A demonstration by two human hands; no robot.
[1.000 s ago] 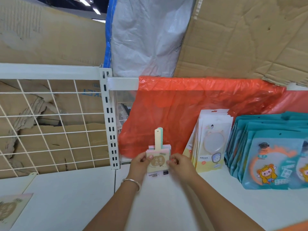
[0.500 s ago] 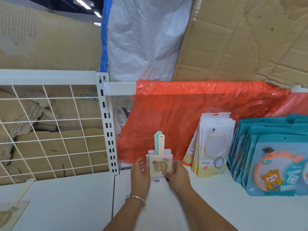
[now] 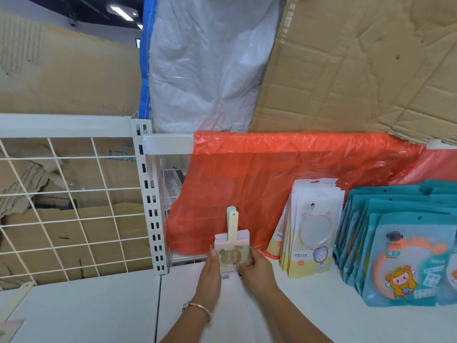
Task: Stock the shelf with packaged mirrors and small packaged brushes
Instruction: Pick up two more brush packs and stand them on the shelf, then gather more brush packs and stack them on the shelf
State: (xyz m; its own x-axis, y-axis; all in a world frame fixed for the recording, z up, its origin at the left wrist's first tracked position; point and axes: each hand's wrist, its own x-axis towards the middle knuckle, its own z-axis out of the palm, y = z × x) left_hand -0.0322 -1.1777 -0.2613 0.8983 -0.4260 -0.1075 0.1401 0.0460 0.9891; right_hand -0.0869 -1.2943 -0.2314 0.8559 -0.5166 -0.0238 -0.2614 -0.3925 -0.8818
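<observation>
Creased cardboard sheets (image 3: 358, 70) fill the top of the view, with a white woven sack (image 3: 210, 65) edged in blue standing between them. Below lies the white shelf (image 3: 86, 310). Its back on the left is a wire grid panel (image 3: 69, 206), closed off by a slotted upright (image 3: 150, 199). To the right of the upright a red plastic sheet (image 3: 247, 174) hangs down from the rail to the shelf.

At the far right, teal mirror packets (image 3: 400, 256) stand in overlapping rows and lean back, each printed with a cartoon figure. Just beside them on the left is a leaning stack of white-and-yellow mirror packets (image 3: 311, 231).

The small packaged brushes (image 3: 231, 253) are a short stack standing upright on the shelf in front of the red plastic sheet. They sit between the slotted upright and the white-and-yellow mirror packets, with their pale handles pointing up.

The left hand (image 3: 211, 271) lies against the stack's left edge, its fingers (image 3: 213, 254) straight and pressing it. The right hand (image 3: 254, 268) holds the lower right corner, its fingers (image 3: 244, 264) curled and pinching the packets.

A thin bracelet (image 3: 197, 306) circles the left wrist.
</observation>
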